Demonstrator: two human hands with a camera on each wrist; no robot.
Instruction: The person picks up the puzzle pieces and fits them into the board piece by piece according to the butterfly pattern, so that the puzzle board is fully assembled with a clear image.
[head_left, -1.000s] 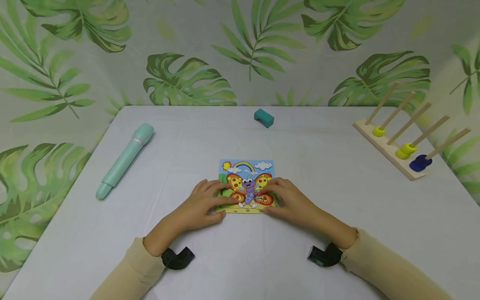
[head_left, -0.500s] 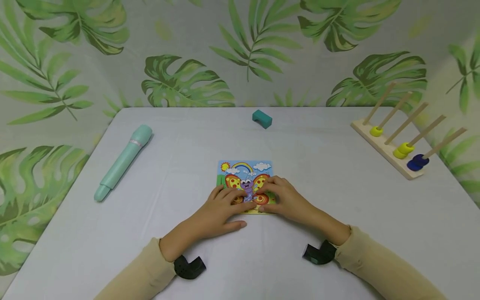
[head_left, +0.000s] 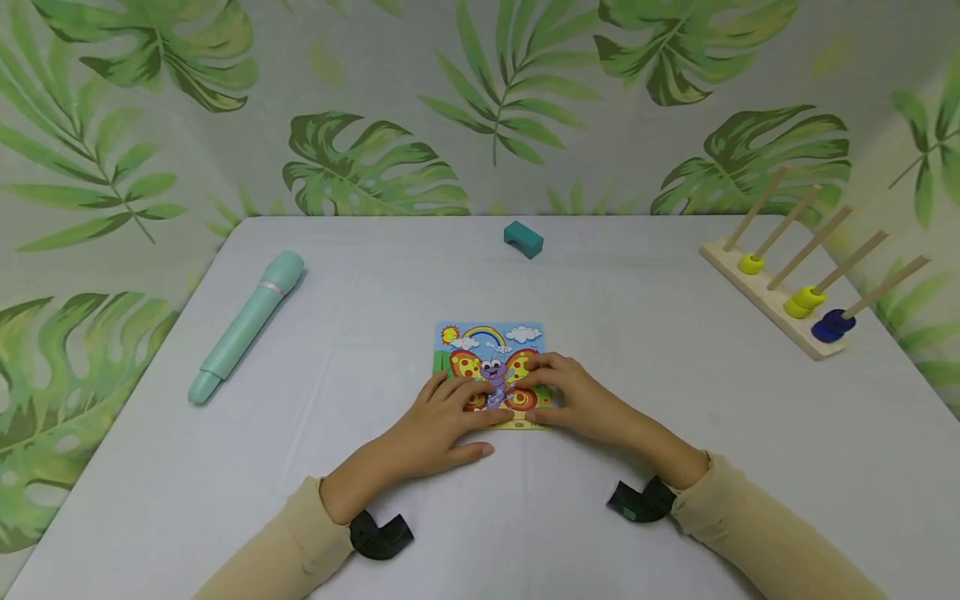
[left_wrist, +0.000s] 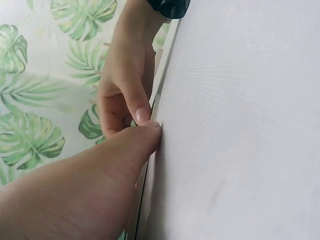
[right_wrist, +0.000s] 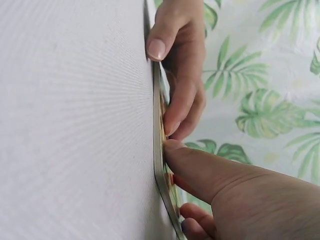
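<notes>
A thin, flat butterfly picture board (head_left: 495, 367) lies on the white table, with a sun, rainbow and clouds along its top. My left hand (head_left: 427, 429) lies over its lower left part, fingers fairly straight and spread, thumb out past the near edge. On the board's right side rests my right hand (head_left: 588, 400), fingers slightly bent, fingertips on the butterfly's right wing and thumb near the bottom edge. In the right wrist view, the right thumb (right_wrist: 180, 150) presses on the picture surface close to the board's edge (right_wrist: 158, 165). Both hands cover parts of the picture.
A mint-green microphone-shaped toy (head_left: 247, 325) lies at the left. At the back is a teal arch block (head_left: 523, 239). A wooden peg stand (head_left: 772, 292) with yellow and dark blue beads stands at the right. Leaf-print cloth (head_left: 375, 158) hangs behind the white table (head_left: 360, 292).
My left hand has slid right, farther over the board's lower part. The right hand shifted slightly left, then its thumb moved back a little to the right. The board stays in place.
</notes>
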